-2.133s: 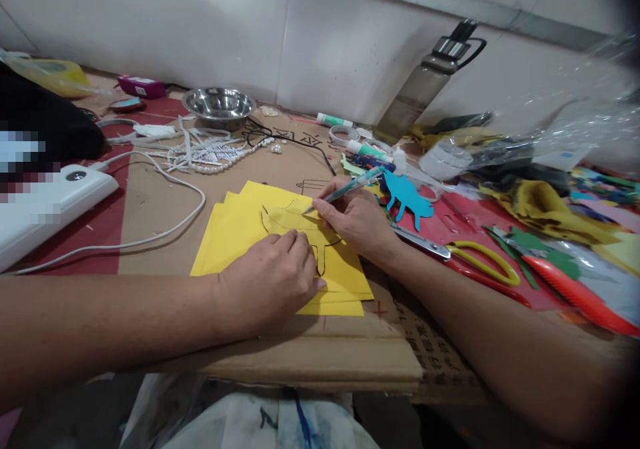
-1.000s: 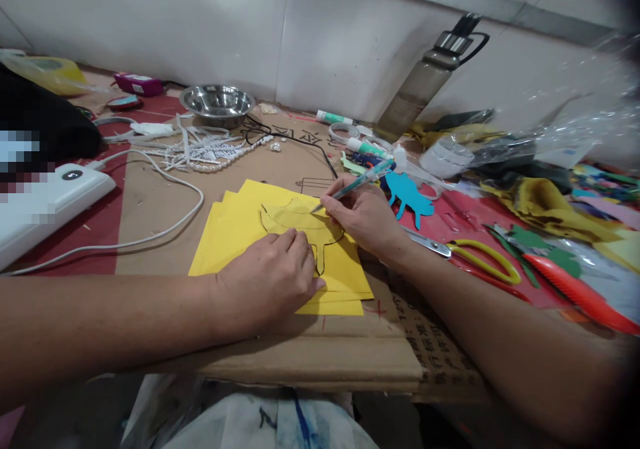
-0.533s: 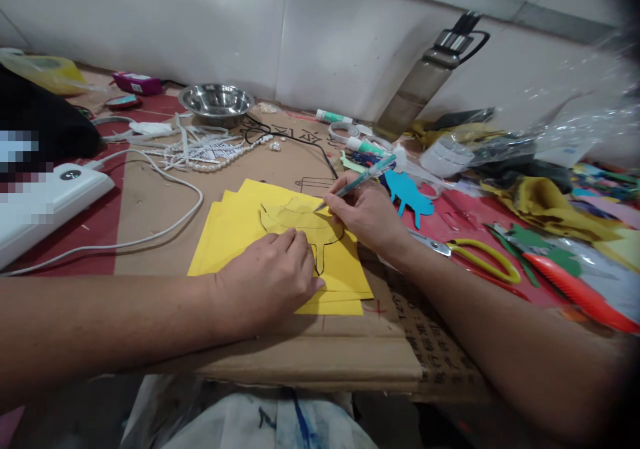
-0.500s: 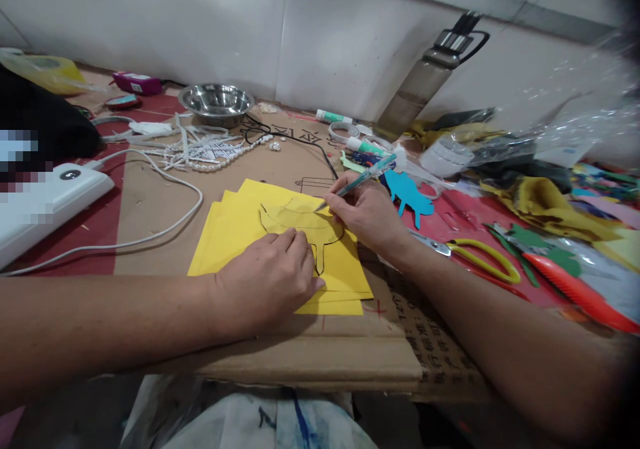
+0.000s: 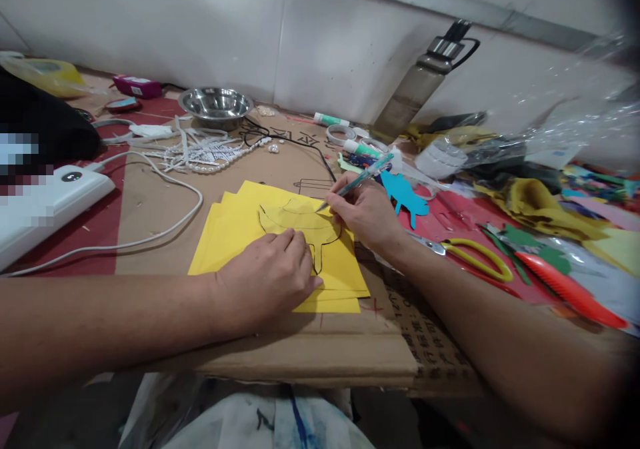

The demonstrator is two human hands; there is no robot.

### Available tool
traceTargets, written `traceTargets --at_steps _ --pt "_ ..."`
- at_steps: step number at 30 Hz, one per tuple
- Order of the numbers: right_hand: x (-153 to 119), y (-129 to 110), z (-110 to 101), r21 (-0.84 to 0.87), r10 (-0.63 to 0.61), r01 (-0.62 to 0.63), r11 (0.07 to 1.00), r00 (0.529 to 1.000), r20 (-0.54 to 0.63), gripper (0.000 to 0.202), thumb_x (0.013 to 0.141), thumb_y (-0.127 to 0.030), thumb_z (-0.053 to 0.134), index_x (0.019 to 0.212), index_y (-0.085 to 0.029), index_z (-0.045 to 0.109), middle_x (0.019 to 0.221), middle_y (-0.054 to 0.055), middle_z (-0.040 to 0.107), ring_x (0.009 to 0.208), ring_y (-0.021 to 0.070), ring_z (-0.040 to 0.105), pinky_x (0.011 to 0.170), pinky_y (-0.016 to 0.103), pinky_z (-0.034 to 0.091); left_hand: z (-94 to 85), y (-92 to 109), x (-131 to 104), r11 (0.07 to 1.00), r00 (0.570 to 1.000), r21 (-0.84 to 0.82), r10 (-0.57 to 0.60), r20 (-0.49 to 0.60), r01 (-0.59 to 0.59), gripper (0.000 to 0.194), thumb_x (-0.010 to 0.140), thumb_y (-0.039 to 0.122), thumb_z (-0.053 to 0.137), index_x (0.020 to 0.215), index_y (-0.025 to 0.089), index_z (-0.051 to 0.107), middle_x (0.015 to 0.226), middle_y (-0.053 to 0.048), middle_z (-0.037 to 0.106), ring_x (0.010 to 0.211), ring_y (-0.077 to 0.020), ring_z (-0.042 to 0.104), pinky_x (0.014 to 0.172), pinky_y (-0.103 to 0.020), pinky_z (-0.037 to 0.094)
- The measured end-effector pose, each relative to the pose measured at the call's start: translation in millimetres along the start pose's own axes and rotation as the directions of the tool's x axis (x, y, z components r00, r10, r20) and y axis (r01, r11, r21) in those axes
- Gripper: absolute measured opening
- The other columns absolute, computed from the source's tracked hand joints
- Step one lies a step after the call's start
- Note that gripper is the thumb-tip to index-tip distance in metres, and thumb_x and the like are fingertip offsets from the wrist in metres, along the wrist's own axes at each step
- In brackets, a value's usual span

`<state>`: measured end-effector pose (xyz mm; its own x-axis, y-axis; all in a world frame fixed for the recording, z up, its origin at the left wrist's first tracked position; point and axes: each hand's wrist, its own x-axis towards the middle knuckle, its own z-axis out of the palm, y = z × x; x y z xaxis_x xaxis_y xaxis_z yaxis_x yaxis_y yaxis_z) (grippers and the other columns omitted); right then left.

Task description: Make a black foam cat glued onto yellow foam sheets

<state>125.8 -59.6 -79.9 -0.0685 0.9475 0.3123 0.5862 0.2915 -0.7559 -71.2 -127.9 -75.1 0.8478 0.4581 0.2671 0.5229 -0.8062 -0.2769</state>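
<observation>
My right hand (image 5: 369, 210) grips a teal translucent pen (image 5: 360, 179), its tip down on yellow sheets of paper (image 5: 227, 229) near the right part of a drawn outline. That outline (image 5: 316, 257) is a dark, curved, bowl-like shape with a short stem below; thinner lines run inside it. Fingers flat and close together, my left hand (image 5: 273, 274) rests on the lower part of the sheets and covers some of the drawing. The sheets are stacked slightly askew on brown cardboard (image 5: 280, 346).
Right of the sheets lie yellow-handled scissors (image 5: 480, 259), a blue paper cutout (image 5: 405, 196) and an orange-red cutter (image 5: 570, 289). Behind stand a steel bowl (image 5: 216, 106) and a grey bottle (image 5: 417, 86). A white power bank (image 5: 75, 192) with a cable (image 5: 165, 226) sits left.
The view has shifted slightly, so things at the right appear a little further left. My left hand stays on the paper, and the pen tip remains at nearly the same spot.
</observation>
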Motion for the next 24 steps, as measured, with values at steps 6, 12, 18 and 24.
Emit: traceTargets --at_steps 6,12,18,24 --pt "-1 -9 -5 0.177 0.025 -0.012 0.984 0.997 -0.073 0.011 0.079 -0.025 0.06 0.072 -0.021 0.052 0.054 -0.005 0.053 0.047 0.0104 0.054 0.049 0.026 0.043 -0.8 0 2 0.999 1.0 -0.045 0.004 0.03 -0.002 0.035 0.099 0.031 0.045 0.091 0.007 0.069 0.084 -0.015 0.068 0.086 -0.0267 0.067 0.072 -0.037 0.055" --pt "-3 -11 -7 0.331 -0.005 0.036 0.943 0.995 -0.095 0.015 0.083 -0.032 0.064 0.079 -0.021 0.055 0.06 -0.006 0.058 0.051 0.0086 0.057 0.052 0.024 0.047 -1.7 -13 2 0.95 0.996 -0.305 -0.086 -0.038 0.07 0.023 0.095 0.026 0.052 0.098 0.011 0.069 0.103 -0.012 0.067 0.096 -0.0245 0.062 0.083 -0.037 0.055" --pt "-6 -4 -5 0.34 -0.026 0.044 0.939 0.998 -0.059 0.017 0.084 -0.036 0.065 0.088 -0.021 0.058 0.067 -0.003 0.061 0.062 0.011 0.061 0.058 0.026 0.051 4.6 -38 5 0.907 0.968 -0.407 -0.187 -0.165 0.106 0.017 0.093 0.02 0.054 0.092 0.013 0.069 0.101 -0.009 0.067 0.098 -0.0228 0.058 0.092 -0.038 0.049" --pt "-7 -2 -5 0.266 -0.025 0.033 0.963 0.999 -0.033 0.019 0.085 -0.036 0.063 0.095 -0.022 0.057 0.079 -0.002 0.061 0.071 0.0128 0.062 0.063 0.028 0.053 14.7 -47 8 0.87 0.97 -0.432 -0.237 0.055 0.238 0.018 0.091 0.025 0.058 0.095 0.012 0.069 0.098 -0.011 0.067 0.096 -0.0243 0.06 0.09 -0.041 0.05"
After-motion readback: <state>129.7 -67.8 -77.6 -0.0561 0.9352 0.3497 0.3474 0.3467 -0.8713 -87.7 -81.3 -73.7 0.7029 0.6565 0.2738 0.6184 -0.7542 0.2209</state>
